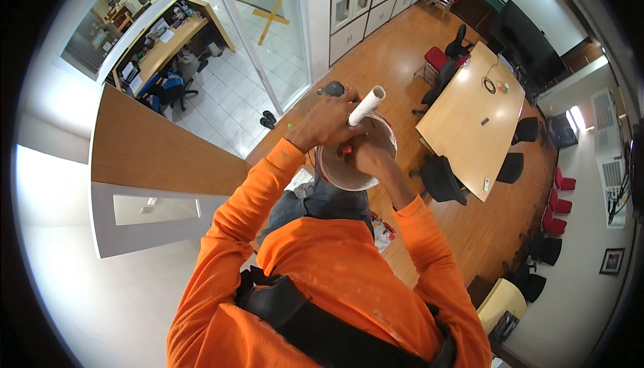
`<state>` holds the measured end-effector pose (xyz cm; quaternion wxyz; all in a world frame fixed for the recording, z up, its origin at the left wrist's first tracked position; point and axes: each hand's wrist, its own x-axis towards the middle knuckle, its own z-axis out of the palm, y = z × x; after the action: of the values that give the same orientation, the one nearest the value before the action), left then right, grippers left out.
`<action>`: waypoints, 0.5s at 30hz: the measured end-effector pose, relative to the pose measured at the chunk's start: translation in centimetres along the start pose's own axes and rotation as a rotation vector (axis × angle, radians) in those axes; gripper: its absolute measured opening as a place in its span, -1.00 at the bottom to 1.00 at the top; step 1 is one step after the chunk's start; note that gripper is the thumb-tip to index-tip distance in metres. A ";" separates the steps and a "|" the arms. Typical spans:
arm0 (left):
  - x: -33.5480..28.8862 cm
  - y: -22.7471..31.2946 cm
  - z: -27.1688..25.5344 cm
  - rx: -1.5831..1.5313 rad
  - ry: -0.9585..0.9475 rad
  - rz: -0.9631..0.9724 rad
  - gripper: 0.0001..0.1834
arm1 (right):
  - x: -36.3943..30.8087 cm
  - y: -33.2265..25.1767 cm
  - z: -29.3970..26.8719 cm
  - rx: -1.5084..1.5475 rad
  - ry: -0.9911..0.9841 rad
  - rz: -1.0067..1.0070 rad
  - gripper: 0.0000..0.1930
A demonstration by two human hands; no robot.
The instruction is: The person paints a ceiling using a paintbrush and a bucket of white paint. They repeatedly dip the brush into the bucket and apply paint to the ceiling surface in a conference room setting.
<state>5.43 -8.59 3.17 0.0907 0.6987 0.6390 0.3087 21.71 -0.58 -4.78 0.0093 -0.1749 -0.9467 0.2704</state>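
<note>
A round bucket [392,141] with a pale, smeared inside is in front of my body, over my dark trousers. A white, hollow pipe [367,105] sticks up at a tilt over its far rim. My left hand [327,121] is closed about the pipe's lower end, at the bucket's left rim. My right hand [371,153] reaches down into the bucket, its fingers mostly hidden. A small red thing [346,150] shows inside the bucket beside my right hand; its kind is unclear. Beyond my left hand is a dark grey rounded object [332,88].
A long wooden table [463,126] with black chairs [443,179] stands to the right on the wooden floor. A wood-topped partition [161,136] is close on my left, beside a glass-walled office [278,39]. White cabinets [349,39] line the far wall.
</note>
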 end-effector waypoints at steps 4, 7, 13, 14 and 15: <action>0.0 0.3 -0.4 -0.085 -0.003 -0.069 -0.51 | -0.2 -0.1 -2.5 0.150 0.032 -0.015 -0.81; 0.1 -0.6 -0.1 -0.074 0.015 -0.054 -0.51 | -0.8 -3.3 -6.6 0.134 -0.086 0.044 -0.80; 1.4 -1.4 0.4 -0.047 -0.094 -0.114 -0.52 | -1.2 -4.6 -8.9 0.262 -0.054 0.061 -0.83; 1.6 -1.5 -0.1 -0.069 -0.106 -0.153 -0.50 | -1.9 -4.6 -10.0 0.423 -0.012 0.121 -0.83; 1.6 -1.6 -0.5 -0.092 -0.118 -0.190 -0.48 | -2.7 -4.0 -10.5 0.580 0.027 0.173 -0.84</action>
<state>3.77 -6.90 3.24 0.1891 0.6471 0.6810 0.2859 24.12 0.65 6.46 0.0482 -0.2487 -0.8113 0.5269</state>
